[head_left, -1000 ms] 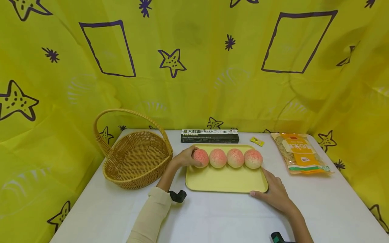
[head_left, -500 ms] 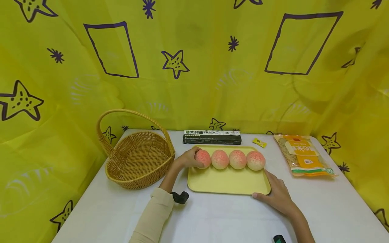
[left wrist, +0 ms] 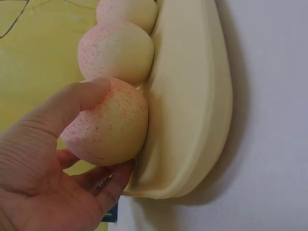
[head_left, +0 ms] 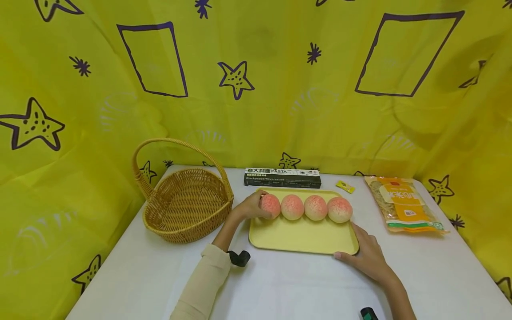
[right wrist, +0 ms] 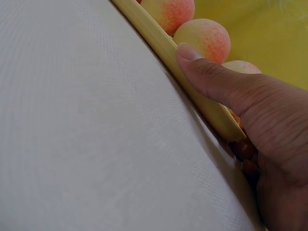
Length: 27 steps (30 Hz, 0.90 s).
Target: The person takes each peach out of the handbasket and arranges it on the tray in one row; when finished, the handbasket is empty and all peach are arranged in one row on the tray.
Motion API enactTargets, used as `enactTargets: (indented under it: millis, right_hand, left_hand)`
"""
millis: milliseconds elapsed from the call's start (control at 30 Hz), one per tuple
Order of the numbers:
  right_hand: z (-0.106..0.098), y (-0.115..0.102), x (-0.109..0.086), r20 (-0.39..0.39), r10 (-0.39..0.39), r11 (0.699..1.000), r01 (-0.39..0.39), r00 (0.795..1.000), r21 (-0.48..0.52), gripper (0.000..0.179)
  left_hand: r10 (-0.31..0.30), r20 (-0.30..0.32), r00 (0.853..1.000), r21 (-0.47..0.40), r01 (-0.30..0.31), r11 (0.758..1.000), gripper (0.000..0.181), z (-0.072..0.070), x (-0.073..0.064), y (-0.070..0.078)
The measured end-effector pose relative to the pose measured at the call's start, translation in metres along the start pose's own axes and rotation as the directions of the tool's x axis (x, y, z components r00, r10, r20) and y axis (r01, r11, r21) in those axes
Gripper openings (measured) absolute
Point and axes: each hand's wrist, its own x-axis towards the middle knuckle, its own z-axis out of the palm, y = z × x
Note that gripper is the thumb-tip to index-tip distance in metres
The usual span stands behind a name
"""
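Several pink-and-cream peaches stand in a row along the back half of a pale yellow tray (head_left: 304,238). My left hand (head_left: 250,206) grips the leftmost peach (head_left: 272,206). In the left wrist view the thumb lies over that peach (left wrist: 118,127) while the fingers curl beneath it, and the tray (left wrist: 185,96) runs alongside. My right hand (head_left: 370,257) holds the tray's front right corner. Seen from the right wrist, the thumb of the hand (right wrist: 274,110) lies along the tray's rim (right wrist: 166,50), with the other fingers partly hidden round the corner.
Left of the tray stands a wicker basket (head_left: 188,231) with a tall arched handle. A pasta box (head_left: 282,178) lies behind the tray, with a small yellow packet (head_left: 346,186) to its right. Farther right lies a bag of noodles (head_left: 404,204). Yellow curtains (head_left: 272,124) surround the white table (head_left: 280,284).
The head view has swung slightly left, so the whole scene sits farther right in it. Both hands keep their places on the peach and the tray.
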Motion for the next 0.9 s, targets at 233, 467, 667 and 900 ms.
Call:
enactTargets:
  millis: [233, 467, 667, 900]
  right_hand:
    - [0.0, -0.001, 0.001, 0.014, 0.002, 1.0, -0.002, 1.0, 0.002, 0.109]
    - [0.0, -0.003, 0.001, 0.022, -0.005, 1.0, 0.005, 1.0, 0.008, 0.109]
    - [0.001, -0.004, 0.002, 0.026, -0.004, 1.0, 0.004, 1.0, 0.014, 0.109]
    - [-0.011, -0.004, 0.002, 0.113, 0.066, 0.99, -0.08, 0.991, 0.12, 0.107]
  left_hand:
    - [0.003, -0.006, 1.0, -0.01, -0.003, 1.0, 0.077, 0.0, -0.005, 0.0]
    - [-0.003, -0.017, 1.0, -0.008, 0.003, 1.0, 0.076, 0.0, -0.008, -0.001]
    - [0.001, -0.02, 1.0, 0.023, -0.001, 1.0, 0.082, 0.0, -0.008, -0.002]
    - [0.071, -0.059, 0.996, 0.175, -0.06, 0.983, 0.088, 0.003, -0.012, 0.011]
